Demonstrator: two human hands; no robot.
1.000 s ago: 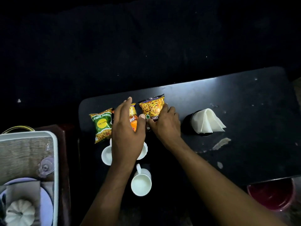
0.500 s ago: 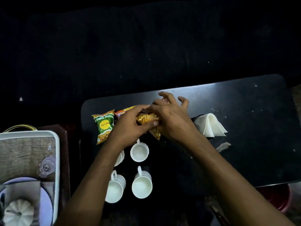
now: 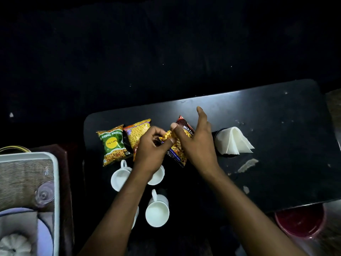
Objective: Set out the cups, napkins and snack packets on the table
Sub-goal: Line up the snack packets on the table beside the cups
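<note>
On the black table (image 3: pixel 267 111) a green snack packet (image 3: pixel 112 145) and an orange-yellow packet (image 3: pixel 137 131) lie side by side at the left. A third packet, marked mixture (image 3: pixel 178 151), is pinched at its left edge by my left hand (image 3: pixel 151 147). My right hand (image 3: pixel 196 145) grips its other side with the thumb on top and the index finger stretched out. White cups stand near me: one (image 3: pixel 120 177) left of my left wrist, one (image 3: pixel 158 176) partly hidden, one (image 3: pixel 157 210) nearer. White napkins (image 3: pixel 233 142) stick out of a dark holder (image 3: pixel 217 134).
A white tray (image 3: pixel 56 182) at the left holds a woven mat, a clear glass (image 3: pixel 44 194), a plate and a white pumpkin-shaped piece (image 3: pixel 13 244). A red bowl (image 3: pixel 302 224) sits below the table's near right corner. Beyond the table all is dark.
Both hands went from resting flat on the packets to gripping the mixture packet. It now lies turned and further right, its dark red top showing, and my right fingers have spread.
</note>
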